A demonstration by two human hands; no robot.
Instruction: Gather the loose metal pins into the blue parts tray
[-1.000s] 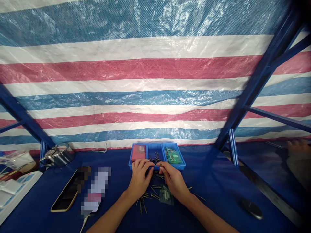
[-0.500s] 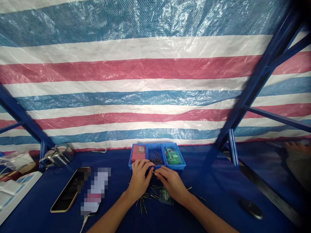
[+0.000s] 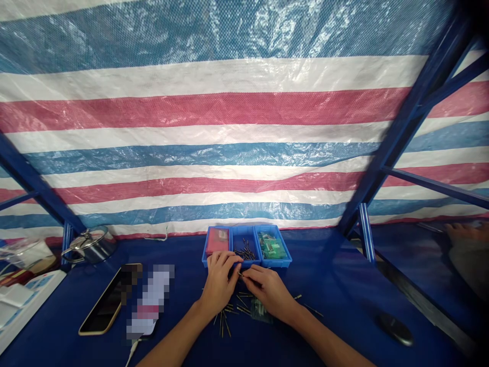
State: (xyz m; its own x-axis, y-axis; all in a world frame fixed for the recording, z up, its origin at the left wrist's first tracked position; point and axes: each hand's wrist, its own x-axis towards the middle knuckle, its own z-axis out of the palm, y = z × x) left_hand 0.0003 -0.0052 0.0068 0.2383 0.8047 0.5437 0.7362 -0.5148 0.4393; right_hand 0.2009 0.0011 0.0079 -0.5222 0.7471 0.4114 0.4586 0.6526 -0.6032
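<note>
My left hand is closed at the front edge of the blue three-part tray, fingers curled and thumb drawn in; what lies inside its grasp is hidden. Opposite it, my right hand pinches a thin metal rod whose end shows between the two hands. Several similar rods lie scattered on the blue table under my wrists. A small clear bag with green contents is beneath my right hand. The tray holds red packets, loose dark rods and green packets.
Left of my arms lie a phone and a partly blurred, cabled device. A lidded metal pot and a white power strip stand farther left. At right are a dark mouse-shaped object and another person's hand.
My right fingertips have shifted slightly, and the rod end between my hands sits at a different tilt. My left hand has stayed nearly still.
</note>
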